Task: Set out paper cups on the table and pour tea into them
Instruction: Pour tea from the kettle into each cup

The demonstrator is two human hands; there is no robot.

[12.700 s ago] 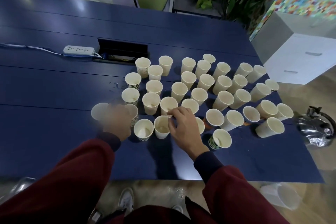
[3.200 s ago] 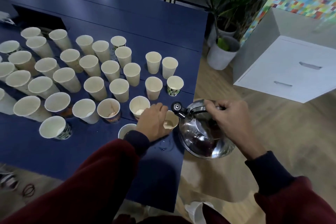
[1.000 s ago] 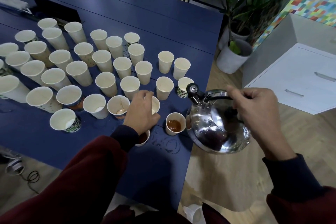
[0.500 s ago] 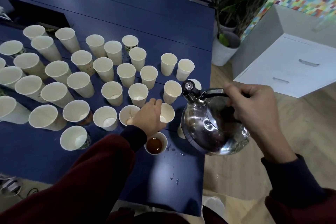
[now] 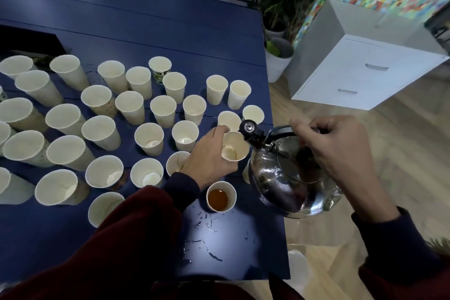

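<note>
Several white paper cups stand on the blue table (image 5: 151,31). My left hand (image 5: 209,158) grips one empty cup (image 5: 235,146), tilted toward the kettle. My right hand (image 5: 336,151) grips the black handle of a shiny steel kettle (image 5: 287,180), which hangs over the table's right edge with its spout (image 5: 248,128) right at the held cup's rim. A cup filled with brown tea (image 5: 220,197) stands just below my left hand. Another cup is mostly hidden behind the kettle.
Spilled drops (image 5: 207,226) wet the table near its front right corner. A white drawer cabinet (image 5: 360,75) and a potted plant (image 5: 277,56) stand on the wooden floor to the right. A dark cable recess (image 5: 29,41) sits at the left.
My left hand has lifted and tilted an empty cup toward the kettle's spout. The kettle has stayed by the table edge, and one filled cup is now uncovered below my hand.
</note>
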